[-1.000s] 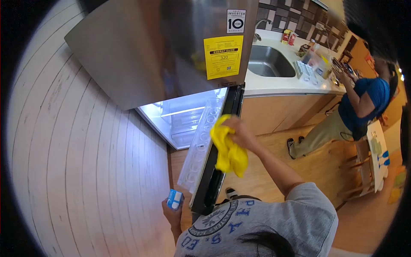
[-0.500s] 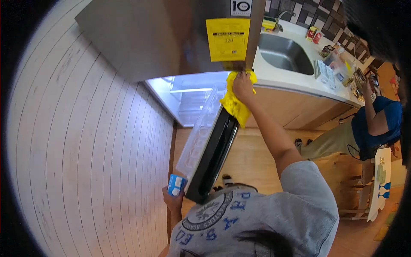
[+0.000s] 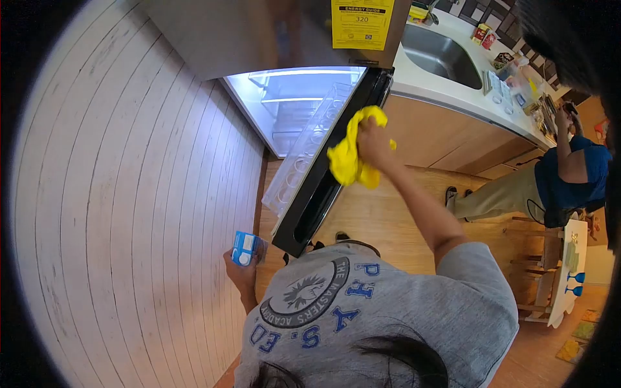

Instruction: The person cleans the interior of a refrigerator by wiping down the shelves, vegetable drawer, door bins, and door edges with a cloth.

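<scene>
Bunched in my right hand (image 3: 375, 143) is a yellow cloth (image 3: 349, 155), over the black top edge of the open lower refrigerator door (image 3: 343, 139). My left hand (image 3: 242, 271) is closed around a small blue and white box (image 3: 244, 248), beside the near end of that door and close to the white plank wall. Inside the door runs a clear bin with round egg cups (image 3: 294, 178). Behind it the lit compartment (image 3: 291, 116) shows white walls and shelves. The upper steel door (image 3: 272, 39) bears a yellow energy label (image 3: 362, 24).
White planks (image 3: 129, 194) line the left side. A counter (image 3: 414, 81) with a steel sink (image 3: 443, 58) and kitchen items runs along the upper right. Another person (image 3: 576, 168) stands at its far end, near a table (image 3: 569, 271) with blue glasses and chairs.
My right hand with the yellow cloth has come away from the far door corner, back to about the middle of the edge. The view has shifted; my left hand still holds the box.
</scene>
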Available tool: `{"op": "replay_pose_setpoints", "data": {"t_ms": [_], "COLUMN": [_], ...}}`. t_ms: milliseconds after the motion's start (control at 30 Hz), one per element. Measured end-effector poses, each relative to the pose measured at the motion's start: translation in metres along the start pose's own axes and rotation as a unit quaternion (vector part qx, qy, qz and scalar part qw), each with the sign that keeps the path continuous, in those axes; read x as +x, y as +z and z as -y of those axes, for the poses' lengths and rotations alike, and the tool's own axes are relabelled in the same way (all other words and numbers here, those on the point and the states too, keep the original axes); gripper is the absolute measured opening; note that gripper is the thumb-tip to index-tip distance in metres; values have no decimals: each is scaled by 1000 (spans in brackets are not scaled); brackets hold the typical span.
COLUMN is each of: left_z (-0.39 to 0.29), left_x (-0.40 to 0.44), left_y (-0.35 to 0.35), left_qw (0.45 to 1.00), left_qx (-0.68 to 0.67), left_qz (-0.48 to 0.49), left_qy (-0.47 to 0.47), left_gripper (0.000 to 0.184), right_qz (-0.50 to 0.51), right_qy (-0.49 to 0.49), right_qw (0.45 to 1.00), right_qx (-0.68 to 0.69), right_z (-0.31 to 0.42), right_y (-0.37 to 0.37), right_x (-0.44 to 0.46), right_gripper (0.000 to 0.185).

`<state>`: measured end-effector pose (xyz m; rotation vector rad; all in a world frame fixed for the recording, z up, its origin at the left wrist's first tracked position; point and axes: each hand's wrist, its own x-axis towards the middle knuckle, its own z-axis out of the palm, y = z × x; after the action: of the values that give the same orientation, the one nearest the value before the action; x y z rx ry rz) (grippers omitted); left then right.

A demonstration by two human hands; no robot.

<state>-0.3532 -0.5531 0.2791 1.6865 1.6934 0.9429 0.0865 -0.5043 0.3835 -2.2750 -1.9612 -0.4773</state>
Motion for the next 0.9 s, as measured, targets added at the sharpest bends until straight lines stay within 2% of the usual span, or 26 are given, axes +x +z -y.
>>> {"op": "replay_pose_setpoints", "data": {"t_ms": [33, 100, 133, 200, 233, 300, 367, 433, 500, 700, 767, 833, 900], "left_z": [0, 4, 6, 9, 12, 12, 12, 24, 32, 29, 41, 51, 45], "left_x": [-1, 0, 1, 2, 1, 0, 2, 0, -2, -6, -3, -3, -4], "left_y": [-2, -5, -7, -8, -9, -13, -13, -10, -7, -15, -14, -13, -17], "left_qw": [1000, 1000, 1000, 1000, 1000, 1000, 1000, 1000, 999, 999, 999, 999, 998], "left_qx": [3, 5, 10, -3, -16, -11, -13, -18, -21, -17, -16, -25, -22], "left_qz": [5, 11, 15, 14, 14, 14, 8, -6, -17, -10, -19, -14, -23], "left_qy": [-14, -11, -10, -12, -14, -12, -7, -13, -26, -36, -23, -46, -49], "left_gripper": [55, 55, 54, 54, 54, 54, 53, 54, 55, 60, 60, 61, 60], "right_qz": [18, 122, 121, 36, 36, 129, 118, 176, 207, 114, 123, 138, 96], "right_qy": [-21, 18, 19, -126, -126, -191, -216, -227, -243, -203, -126, -131, -114], "right_qw": [1000, 988, 988, 991, 991, 973, 969, 955, 944, 958, 959, 958, 968], "right_qx": [4, 93, 92, 39, 38, 15, 12, 76, 84, 168, 223, 215, 204], "right_z": [22, 69, 78, 89, 95, 113, 130, 148, 175, 220, 232, 239, 250], "right_y": [-8, -38, -43, -49, -50, -51, -55, -57, -74, -57, -50, -43, -28], "right_x": [-16, -41, -48, -57, -58, -56, -57, -53, -53, -19, 5, 30, 50], "right_gripper": [19, 20, 20, 19, 19, 18, 16, 16, 14, 14, 18, 19, 17]}}
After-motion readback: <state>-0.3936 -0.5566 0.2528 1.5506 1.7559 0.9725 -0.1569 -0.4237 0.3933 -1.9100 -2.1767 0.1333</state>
